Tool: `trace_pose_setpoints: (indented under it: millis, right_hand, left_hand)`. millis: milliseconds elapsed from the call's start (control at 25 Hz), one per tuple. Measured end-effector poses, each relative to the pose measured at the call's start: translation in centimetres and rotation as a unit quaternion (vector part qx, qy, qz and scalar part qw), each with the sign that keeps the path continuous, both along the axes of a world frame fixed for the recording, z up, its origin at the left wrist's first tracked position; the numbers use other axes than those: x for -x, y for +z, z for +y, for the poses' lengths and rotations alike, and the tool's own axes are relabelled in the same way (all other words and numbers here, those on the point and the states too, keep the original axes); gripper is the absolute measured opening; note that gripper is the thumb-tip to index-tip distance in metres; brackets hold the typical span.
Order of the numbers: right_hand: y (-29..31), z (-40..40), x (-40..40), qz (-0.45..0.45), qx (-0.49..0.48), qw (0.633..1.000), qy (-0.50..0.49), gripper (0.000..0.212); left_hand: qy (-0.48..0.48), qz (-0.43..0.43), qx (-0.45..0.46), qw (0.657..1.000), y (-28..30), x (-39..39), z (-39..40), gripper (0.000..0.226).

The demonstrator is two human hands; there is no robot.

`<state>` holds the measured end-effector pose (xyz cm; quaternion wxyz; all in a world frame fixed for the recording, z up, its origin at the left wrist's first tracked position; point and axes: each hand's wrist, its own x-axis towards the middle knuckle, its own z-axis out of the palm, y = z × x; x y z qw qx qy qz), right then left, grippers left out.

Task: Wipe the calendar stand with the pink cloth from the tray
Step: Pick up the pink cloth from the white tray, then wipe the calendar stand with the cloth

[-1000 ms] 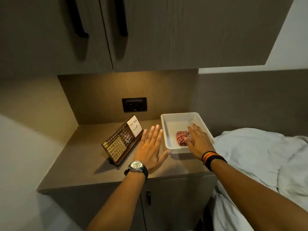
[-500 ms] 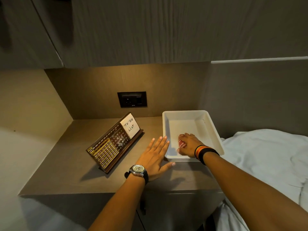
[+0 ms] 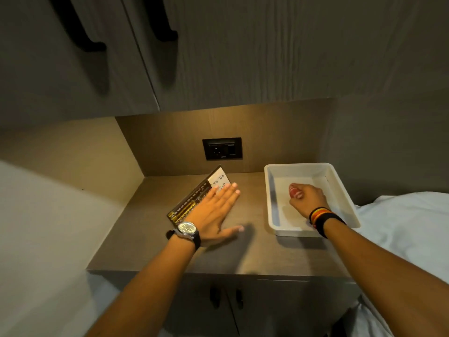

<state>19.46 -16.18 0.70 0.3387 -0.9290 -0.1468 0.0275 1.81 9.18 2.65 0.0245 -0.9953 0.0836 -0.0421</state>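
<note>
The calendar stand (image 3: 188,206) is a dark wooden slanted board with gold keys and a white "To Do List" note, standing on the counter's left half. My left hand (image 3: 216,212) hovers flat and open over its right side, covering part of the note. The white tray (image 3: 274,198) sits on the counter's right half. Inside it my right hand (image 3: 307,198) is closed around the pink cloth (image 3: 294,190), of which only a small bunched end shows past my fingers.
A black wall socket (image 3: 222,148) is set in the back panel behind the stand. Dark cabinets with black handles (image 3: 167,32) hang overhead. A bed with a white sheet (image 3: 403,229) adjoins the counter on the right. The counter's front edge (image 3: 218,272) lies below my forearms.
My right hand went from lying flat on the cloth to closing around it in the tray. My left hand moved left and forward, from beside the tray to over the calendar stand.
</note>
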Motion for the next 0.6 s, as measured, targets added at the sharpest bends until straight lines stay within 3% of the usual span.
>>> trace_pose_setpoints:
  millis: [120, 320, 440, 600]
  right_hand:
    - [2.3, 3.8, 2.6, -0.018, -0.111, 0.994, -0.002, 0.017]
    - [3.8, 11.8, 8.0, -0.002, -0.247, 0.969, -0.008, 0.033]
    - [2.0, 16.2, 10.4, 0.02, -0.284, 0.959, -0.007, 0.053]
    - [-0.8, 20.5, 12.3, 0.023, -0.279, 0.96, -0.012, 0.061]
  left_hand:
    - [0.036, 0.003, -0.045, 0.998, 2.7, 1.8, 4.9, 0.116]
    - [0.047, 0.107, -0.049, 0.992, 5.2, 3.0, 11.0, 0.14]
    - [0.035, 0.155, -0.042, 0.986, 4.9, 2.6, 12.9, 0.15]
    - [0.016, 0.173, -0.026, 0.984, 3.3, 1.7, 13.8, 0.161]
